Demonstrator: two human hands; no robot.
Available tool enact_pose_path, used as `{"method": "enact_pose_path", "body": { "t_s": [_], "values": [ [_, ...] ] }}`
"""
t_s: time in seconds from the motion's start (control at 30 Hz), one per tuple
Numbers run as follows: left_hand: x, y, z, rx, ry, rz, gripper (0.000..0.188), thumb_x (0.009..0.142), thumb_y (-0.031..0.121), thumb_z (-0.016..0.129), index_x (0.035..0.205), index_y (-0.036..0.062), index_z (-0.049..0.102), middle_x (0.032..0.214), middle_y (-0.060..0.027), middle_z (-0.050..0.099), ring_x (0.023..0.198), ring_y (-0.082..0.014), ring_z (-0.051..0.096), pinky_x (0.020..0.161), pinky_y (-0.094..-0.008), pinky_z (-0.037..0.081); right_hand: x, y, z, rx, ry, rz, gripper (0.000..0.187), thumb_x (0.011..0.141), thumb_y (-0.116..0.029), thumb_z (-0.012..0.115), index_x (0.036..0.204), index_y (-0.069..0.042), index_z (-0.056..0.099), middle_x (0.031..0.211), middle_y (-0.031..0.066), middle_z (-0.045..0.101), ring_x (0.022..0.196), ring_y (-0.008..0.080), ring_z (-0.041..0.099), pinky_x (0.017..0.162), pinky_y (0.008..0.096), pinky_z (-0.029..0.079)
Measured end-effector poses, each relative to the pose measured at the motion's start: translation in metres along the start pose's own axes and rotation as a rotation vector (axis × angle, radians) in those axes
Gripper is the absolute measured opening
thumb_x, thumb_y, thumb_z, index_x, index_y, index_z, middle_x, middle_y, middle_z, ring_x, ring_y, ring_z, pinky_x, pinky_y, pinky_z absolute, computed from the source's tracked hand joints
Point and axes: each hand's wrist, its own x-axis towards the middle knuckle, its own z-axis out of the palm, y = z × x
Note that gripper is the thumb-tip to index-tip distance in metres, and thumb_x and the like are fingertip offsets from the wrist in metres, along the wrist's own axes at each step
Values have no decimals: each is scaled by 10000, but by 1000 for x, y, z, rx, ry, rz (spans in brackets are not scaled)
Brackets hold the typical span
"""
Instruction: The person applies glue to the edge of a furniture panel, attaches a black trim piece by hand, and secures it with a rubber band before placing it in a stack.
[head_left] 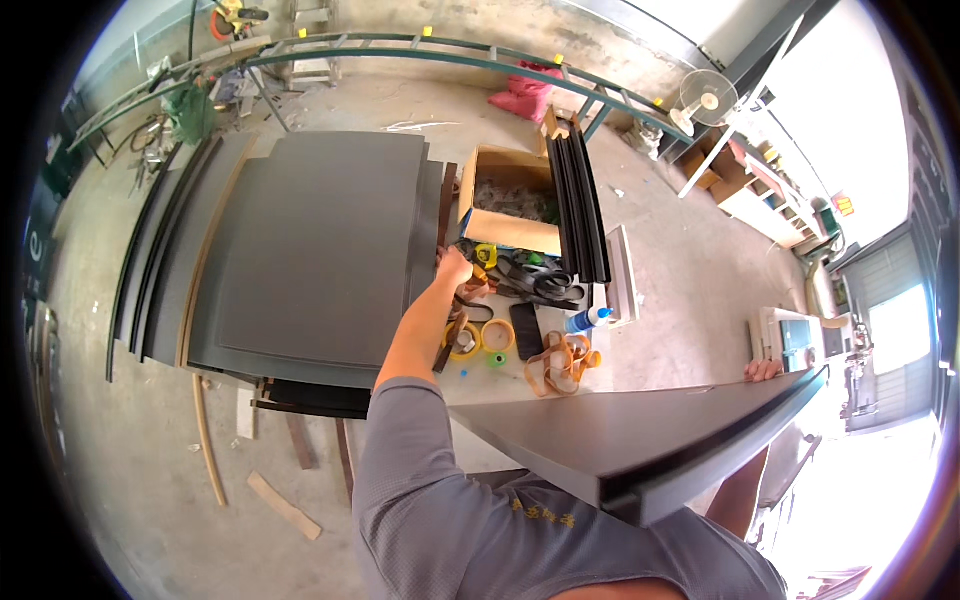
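Observation:
My right hand [765, 370] grips the far edge of a dark grey panel [590, 425], fingers over its top. The panel leans across my front, with a thick, stepped edge facing lower right. My left arm stretches forward over the tabletop, and my left hand [455, 264] is closed beside a yellow tape measure [486, 254]. Whatever lies in its fingers is hidden. A brown strip [447, 205] runs just beyond that hand. Close by lie black straps [545, 280], rolls of tape [497, 336], a black phone-like slab [525, 330] and a blue bottle [580, 321].
To the left stands a stack of grey panels [320, 240]. An open cardboard box [512, 232] and long black profiles [580, 210] sit beyond the tools. Tan bands [562, 365] lie near my panel. Wood strips [285, 505] are on the floor; a green ladder-like frame [420, 50] crosses behind.

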Motion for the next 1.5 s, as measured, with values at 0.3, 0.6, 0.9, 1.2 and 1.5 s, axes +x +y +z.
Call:
{"method": "enact_pose_path", "body": {
  "t_s": [0.3,0.6,0.9,1.2,1.5],
  "values": [
    [-1,36,30,21,41,19,718,849,205,672,1468,-54,416,1580,-350,262,1495,-504,208,1237,-579,143,10,-12,2,190,-106,198,220,1037,-286,569,1021,-67,554,996,127,648,996,259,575,1034,483,438],
    [13,39,23,30,83,-280,602,839,237,710,1374,0,567,1589,-367,233,1483,-523,221,1184,-617,224,7,-8,-3,182,-140,169,246,1032,-303,568,1052,-58,562,991,143,643,982,279,570,988,486,459],
    [8,-6,-16,-929,54,-223,353,833,-130,530,1085,12,732,1050,-105,708,847,-243,683,582,-415,626,12,-5,10,162,-63,133,247,1029,-306,577,992,-62,559,936,126,645,920,259,574,920,428,482],
    [-173,43,-185,-995,104,543,799,837,-54,637,1572,128,380,1400,-116,530,1122,-236,581,924,-377,524,0,-9,39,110,319,197,439,839,-404,773,1061,-64,606,958,67,581,881,205,548,871,386,455],
    [-442,324,-364,23,304,721,399,1070,243,499,1444,132,582,1312,-57,665,844,-110,670,687,-218,519,26,-24,72,21,218,162,892,719,-401,853,1423,43,533,1566,202,430,1308,305,565,1105,452,449]
  ]
}}
